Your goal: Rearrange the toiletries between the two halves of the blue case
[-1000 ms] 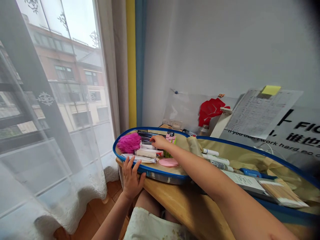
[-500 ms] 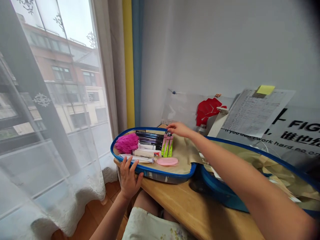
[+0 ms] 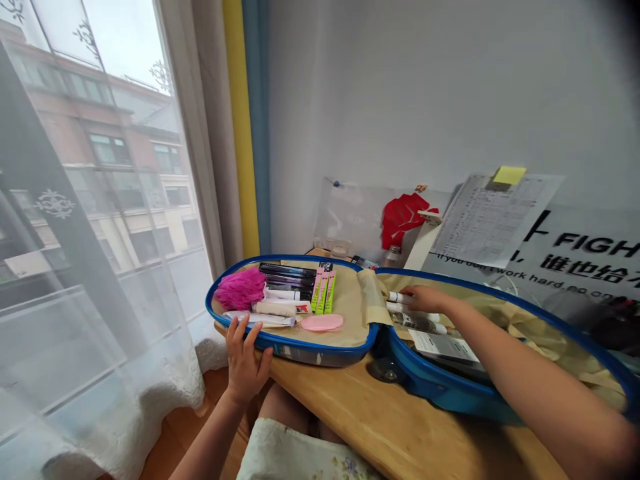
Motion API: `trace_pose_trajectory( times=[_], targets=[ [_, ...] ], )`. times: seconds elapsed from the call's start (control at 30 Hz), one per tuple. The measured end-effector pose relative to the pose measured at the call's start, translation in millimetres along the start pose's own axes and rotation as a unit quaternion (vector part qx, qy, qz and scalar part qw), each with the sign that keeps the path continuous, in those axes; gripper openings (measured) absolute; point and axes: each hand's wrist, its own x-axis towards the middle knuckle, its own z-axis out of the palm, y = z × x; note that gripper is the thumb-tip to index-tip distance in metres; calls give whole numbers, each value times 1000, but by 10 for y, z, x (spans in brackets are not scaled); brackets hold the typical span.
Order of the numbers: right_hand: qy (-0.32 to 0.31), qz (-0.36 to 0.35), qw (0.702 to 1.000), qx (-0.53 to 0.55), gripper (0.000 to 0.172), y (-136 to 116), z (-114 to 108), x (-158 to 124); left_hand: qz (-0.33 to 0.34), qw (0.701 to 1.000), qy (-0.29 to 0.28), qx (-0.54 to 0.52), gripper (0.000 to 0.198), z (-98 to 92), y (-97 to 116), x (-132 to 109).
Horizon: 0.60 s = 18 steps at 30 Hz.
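Note:
An open blue suitcase lies in two halves on the wooden table (image 3: 345,413). My left hand (image 3: 247,363) rests on the front rim of the left half (image 3: 320,353), fingers spread, holding nothing. That half holds a magenta bath puff (image 3: 240,289), several dark pens (image 3: 287,270), slim pink-and-green packs (image 3: 324,290), white tubes (image 3: 275,308) and a pink oval case (image 3: 323,323). My right hand (image 3: 425,299) reaches into the right half (image 3: 450,397), fingers curled around a small white bottle (image 3: 396,297); its fingertips are partly hidden. Clear bottles (image 3: 417,322) and a white-and-grey box (image 3: 447,347) lie beside it.
A sheer curtain (image 3: 100,267) hangs at the window on the left. Against the wall stand a clear bottle (image 3: 393,257), a red paper fist (image 3: 403,217) and a clipped printed sheet (image 3: 495,217). A beige lining flap (image 3: 373,297) covers the suitcase hinge.
My right hand has left the slim packs in the left half and moved right, into the right half onto the bottles. My left hand stays on the rim. The view has shifted slightly right.

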Motion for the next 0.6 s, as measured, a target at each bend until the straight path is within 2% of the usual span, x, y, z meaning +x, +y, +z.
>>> trace_pose_trajectory(
  times=[0.1, 0.23, 0.33, 0.47, 0.6],
  targets=[
    [-12, 4, 1000, -21, 39, 17, 47, 36, -3, 1000, 0, 3, 53, -2, 4, 4],
    [-19, 9, 999, -46, 26, 28, 64, 69, 1, 1000, 3, 2, 52, 1, 7, 2],
    [-14, 17, 998, -51, 27, 14, 74, 77, -2, 1000, 2, 2, 52, 4, 6, -5],
    [19, 29, 999, -25, 17, 18, 20, 50, 2, 1000, -1, 1, 53, 3, 2, -10],
    [89, 59, 994, 26, 26, 19, -186, -32, -3, 1000, 1, 7, 53, 3, 3, -12]
  ],
)
